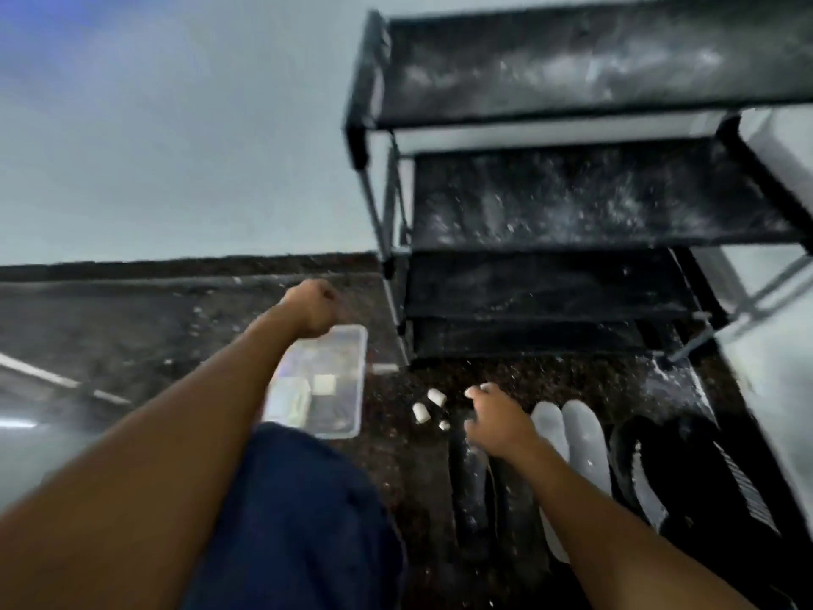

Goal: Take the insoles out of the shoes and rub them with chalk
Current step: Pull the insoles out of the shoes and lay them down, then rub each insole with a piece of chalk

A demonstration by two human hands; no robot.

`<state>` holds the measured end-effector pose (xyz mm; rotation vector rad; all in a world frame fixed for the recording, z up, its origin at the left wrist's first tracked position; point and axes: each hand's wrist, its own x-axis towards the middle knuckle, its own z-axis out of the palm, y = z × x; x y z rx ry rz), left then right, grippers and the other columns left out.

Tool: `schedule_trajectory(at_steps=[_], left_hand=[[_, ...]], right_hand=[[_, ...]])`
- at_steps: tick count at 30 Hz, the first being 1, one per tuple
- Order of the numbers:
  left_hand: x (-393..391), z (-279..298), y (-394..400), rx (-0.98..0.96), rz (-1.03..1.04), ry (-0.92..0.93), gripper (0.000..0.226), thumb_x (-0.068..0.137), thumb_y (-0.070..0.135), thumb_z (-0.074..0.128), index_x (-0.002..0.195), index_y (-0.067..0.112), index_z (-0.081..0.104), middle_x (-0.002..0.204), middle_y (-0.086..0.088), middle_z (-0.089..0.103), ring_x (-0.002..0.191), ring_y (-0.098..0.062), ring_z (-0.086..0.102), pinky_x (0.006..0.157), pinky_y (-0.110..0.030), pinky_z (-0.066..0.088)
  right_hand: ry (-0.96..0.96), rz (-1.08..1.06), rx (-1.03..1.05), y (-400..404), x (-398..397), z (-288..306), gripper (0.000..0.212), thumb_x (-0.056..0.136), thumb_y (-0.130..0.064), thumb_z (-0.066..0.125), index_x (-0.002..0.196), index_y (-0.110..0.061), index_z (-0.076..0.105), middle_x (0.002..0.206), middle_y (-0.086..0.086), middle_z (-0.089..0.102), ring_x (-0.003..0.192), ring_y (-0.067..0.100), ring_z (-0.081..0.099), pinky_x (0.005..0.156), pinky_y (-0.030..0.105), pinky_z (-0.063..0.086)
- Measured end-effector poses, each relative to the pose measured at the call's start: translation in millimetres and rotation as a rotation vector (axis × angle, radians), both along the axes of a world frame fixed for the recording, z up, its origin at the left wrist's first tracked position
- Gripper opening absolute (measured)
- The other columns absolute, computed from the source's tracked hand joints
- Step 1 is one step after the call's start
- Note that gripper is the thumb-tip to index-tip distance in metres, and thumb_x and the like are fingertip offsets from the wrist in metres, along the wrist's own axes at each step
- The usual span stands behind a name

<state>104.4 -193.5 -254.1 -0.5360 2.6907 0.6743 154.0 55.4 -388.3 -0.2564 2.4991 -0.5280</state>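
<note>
Insoles (567, 438) lay pale at lower right, beside your shoes (686, 473).
Your right hand (495, 418) pinched chalk (477, 390); left hand (314, 308) fisted, contents unclear; brittle chalk might snap under pressure.

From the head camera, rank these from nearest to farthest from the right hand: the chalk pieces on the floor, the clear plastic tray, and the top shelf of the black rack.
Measured from the right hand:
1. Chalk pieces, on the floor just to its left.
2. Clear plastic tray, farther left, under the left forearm.
3. Top shelf of the black rack, high above and behind.
</note>
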Motion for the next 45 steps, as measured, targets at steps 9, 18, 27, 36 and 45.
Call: schedule_trajectory(at_steps=[9,18,27,36,45], left_hand=[[112.4,66.5,-97.5,0.017,0.132,0.096,0.027,0.088,-0.001,0.051,0.109,0.006,0.066,0.108,-0.016,0.067,0.1,-0.026,0.063,0.084,-0.029,0.048],[106.4,-70.5,-151.9,0.205,0.265,0.022,0.027,0.085,0.004,0.054,0.11,0.009,0.063,0.104,-0.006,0.067,0.095,-0.015,0.061,0.085,-0.024,0.048],[82.3,-227.8,-169.0,0.315,0.572,0.012,0.042,0.084,-0.001,0.047,0.123,0.011,0.057,0.111,-0.004,0.063,0.094,-0.012,0.056,0.055,-0.008,0.04],[69.6,-286.8,-170.7,0.273,0.728,0.022,0.04,0.085,-0.001,0.048,0.122,0.009,0.057,0.113,-0.008,0.065,0.107,-0.021,0.058,0.091,-0.032,0.046],[60.6,-295.3,-154.4,0.208,0.825,0.079,0.04,0.085,0.001,0.048,0.123,0.007,0.056,0.118,-0.01,0.062,0.11,-0.025,0.054,0.092,-0.03,0.039]], right_hand=[[0.141,0.14,-0.182,-107.5,-17.9,108.1,0.031,0.086,-0.024,0.058,0.116,-0.017,0.06,0.114,0.007,0.064,0.102,0.022,0.06,0.086,0.032,0.049],[0.076,0.463,-0.135,-229.6,-60.1,21.9,0.031,0.083,-0.021,0.061,0.114,-0.021,0.062,0.117,0.004,0.063,0.107,0.019,0.057,0.088,0.026,0.045],[0.035,0.77,-0.022,-320.6,-72.1,-109.5,0.032,0.089,-0.012,0.049,0.119,-0.014,0.06,0.124,0.016,0.056,0.109,0.031,0.055,0.088,0.032,0.044],[0.365,0.98,0.191,-348.2,-58.4,-188.8,0.031,0.097,-0.016,0.033,0.121,-0.013,0.053,0.127,0.014,0.052,0.122,0.031,0.042,0.11,0.039,0.021],[0.374,0.925,0.203,-346.0,-42.5,-213.1,0.036,0.098,-0.021,0.035,0.13,-0.01,0.047,0.148,0.023,0.026,0.139,0.035,0.017,0.115,0.047,-0.009]])
